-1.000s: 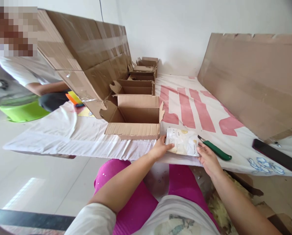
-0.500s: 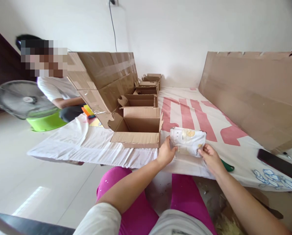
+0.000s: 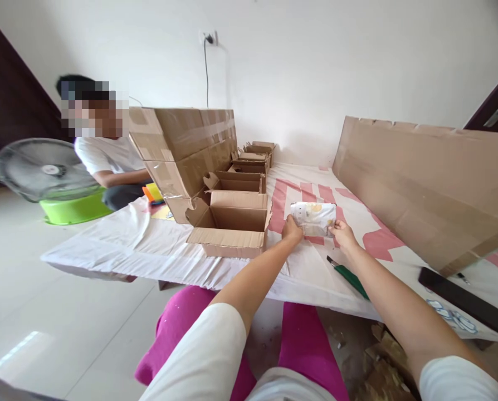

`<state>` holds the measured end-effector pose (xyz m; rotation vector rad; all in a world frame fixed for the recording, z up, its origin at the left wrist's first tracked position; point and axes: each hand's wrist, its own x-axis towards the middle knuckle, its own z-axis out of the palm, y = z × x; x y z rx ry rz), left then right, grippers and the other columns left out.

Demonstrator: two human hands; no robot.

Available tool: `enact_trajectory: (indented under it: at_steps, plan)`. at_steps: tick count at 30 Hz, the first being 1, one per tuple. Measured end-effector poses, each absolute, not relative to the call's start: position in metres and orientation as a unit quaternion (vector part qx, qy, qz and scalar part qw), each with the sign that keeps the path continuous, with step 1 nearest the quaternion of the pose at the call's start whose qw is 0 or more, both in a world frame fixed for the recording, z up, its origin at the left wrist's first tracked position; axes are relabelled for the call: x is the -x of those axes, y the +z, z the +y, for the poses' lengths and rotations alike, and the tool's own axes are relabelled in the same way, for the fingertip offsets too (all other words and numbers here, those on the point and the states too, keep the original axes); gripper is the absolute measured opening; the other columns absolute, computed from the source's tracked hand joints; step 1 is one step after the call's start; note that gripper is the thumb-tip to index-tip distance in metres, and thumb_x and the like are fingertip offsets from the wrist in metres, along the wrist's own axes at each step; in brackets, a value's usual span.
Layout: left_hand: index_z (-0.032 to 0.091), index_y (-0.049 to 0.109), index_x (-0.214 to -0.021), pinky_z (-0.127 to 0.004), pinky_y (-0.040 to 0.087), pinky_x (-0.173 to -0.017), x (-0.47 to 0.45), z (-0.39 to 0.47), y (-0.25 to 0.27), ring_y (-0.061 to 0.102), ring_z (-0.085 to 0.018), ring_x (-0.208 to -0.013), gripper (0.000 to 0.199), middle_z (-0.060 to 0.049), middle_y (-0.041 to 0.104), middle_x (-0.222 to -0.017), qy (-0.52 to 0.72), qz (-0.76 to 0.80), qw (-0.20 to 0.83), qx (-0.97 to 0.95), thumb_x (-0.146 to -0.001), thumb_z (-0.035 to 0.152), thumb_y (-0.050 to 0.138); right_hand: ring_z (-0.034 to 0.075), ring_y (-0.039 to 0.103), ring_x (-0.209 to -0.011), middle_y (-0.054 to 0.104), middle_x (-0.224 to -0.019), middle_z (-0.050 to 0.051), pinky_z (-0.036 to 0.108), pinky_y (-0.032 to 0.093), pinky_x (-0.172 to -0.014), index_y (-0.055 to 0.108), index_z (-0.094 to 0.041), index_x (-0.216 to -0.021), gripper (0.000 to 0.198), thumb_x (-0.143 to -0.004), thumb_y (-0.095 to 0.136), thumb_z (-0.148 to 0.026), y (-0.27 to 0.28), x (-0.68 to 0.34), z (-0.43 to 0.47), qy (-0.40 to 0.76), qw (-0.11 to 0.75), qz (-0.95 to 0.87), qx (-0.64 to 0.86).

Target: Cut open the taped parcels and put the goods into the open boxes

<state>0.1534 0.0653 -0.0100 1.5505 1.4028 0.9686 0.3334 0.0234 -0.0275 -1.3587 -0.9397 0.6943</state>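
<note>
Packet sits pinched at its ends between my left hand and right hand; I'd keep it level beside the open carton.

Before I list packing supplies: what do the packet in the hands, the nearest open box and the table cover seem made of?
Packet: likely glossy plastic film, shiny and crinkled. Open box: brown corrugated cardboard, matte, with raw-cut flaps. Table cover: thin white sheet with pink print, wrinkled; whether cloth or plastic is unclear.

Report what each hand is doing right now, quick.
Left hand: closed on the left end of the white packet.
Right hand: closed on the packet's right end.
</note>
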Motion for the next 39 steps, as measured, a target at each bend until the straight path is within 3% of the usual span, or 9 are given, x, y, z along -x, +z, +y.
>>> enact_trajectory:
  at_steps: [8, 15, 22, 27, 39]
  plan:
    - [0.015, 0.043, -0.126, -0.039, 0.038, -0.101, -0.133, 0.038, -0.019, 0.051, -0.031, -0.124, 0.058, -0.021, 0.052, -0.133, 0.363, 0.531, 0.394, -0.657, -0.072, 0.01, 0.064, 0.019, 0.065, -0.073, 0.07, -0.076, 0.003, 0.035, 0.05, -0.075, 0.058, -0.02, -0.079, 0.035, -0.052, 0.073, -0.037, -0.043, -0.32, -0.01, 0.323, 0.631, -0.388, 0.589]
    - [0.01, 0.032, -0.137, -0.042, 0.036, -0.107, -0.103, -0.009, -0.023, 0.046, -0.033, -0.13, 0.065, -0.022, 0.048, -0.138, 0.363, 0.514, 0.378, -0.68, -0.078, 0.015, 0.058, 0.022, 0.065, -0.083, 0.071, -0.086, 0.004, 0.035, 0.05, -0.078, 0.059, -0.021, -0.086, 0.034, -0.06, 0.072, -0.039, -0.05, -0.285, -0.065, 0.317, 0.654, -0.387, 0.568]
    - [0.016, 0.033, -0.134, -0.042, 0.031, -0.112, -0.063, -0.042, -0.043, 0.042, -0.028, -0.133, 0.064, -0.017, 0.047, -0.138, 0.343, 0.494, 0.348, -0.719, -0.077, 0.02, 0.06, 0.024, 0.065, -0.089, 0.071, -0.092, 0.006, 0.038, 0.05, -0.083, 0.059, -0.021, -0.092, 0.036, -0.067, 0.071, -0.043, -0.087, -0.257, -0.101, 0.304, 0.656, -0.389, 0.571]
    - [0.017, 0.034, -0.13, -0.041, 0.038, -0.106, -0.043, -0.047, -0.065, 0.048, -0.028, -0.124, 0.061, -0.016, 0.05, -0.132, 0.333, 0.474, 0.386, -0.718, -0.074, 0.015, 0.059, 0.026, 0.064, -0.1, 0.07, -0.101, 0.007, 0.037, 0.049, -0.088, 0.059, -0.021, -0.104, 0.045, -0.069, 0.071, -0.047, -0.113, -0.262, -0.106, 0.297, 0.618, -0.421, 0.594]
    - [0.019, 0.035, -0.126, -0.045, 0.039, -0.104, -0.035, -0.048, -0.065, 0.049, -0.028, -0.12, 0.057, -0.015, 0.052, -0.126, 0.347, 0.445, 0.397, -0.724, -0.075, 0.015, 0.059, 0.026, 0.062, -0.101, 0.068, -0.096, 0.006, 0.039, 0.046, -0.092, 0.059, -0.02, -0.105, 0.048, -0.067, 0.073, -0.046, -0.119, -0.266, -0.106, 0.294, 0.623, -0.408, 0.599]
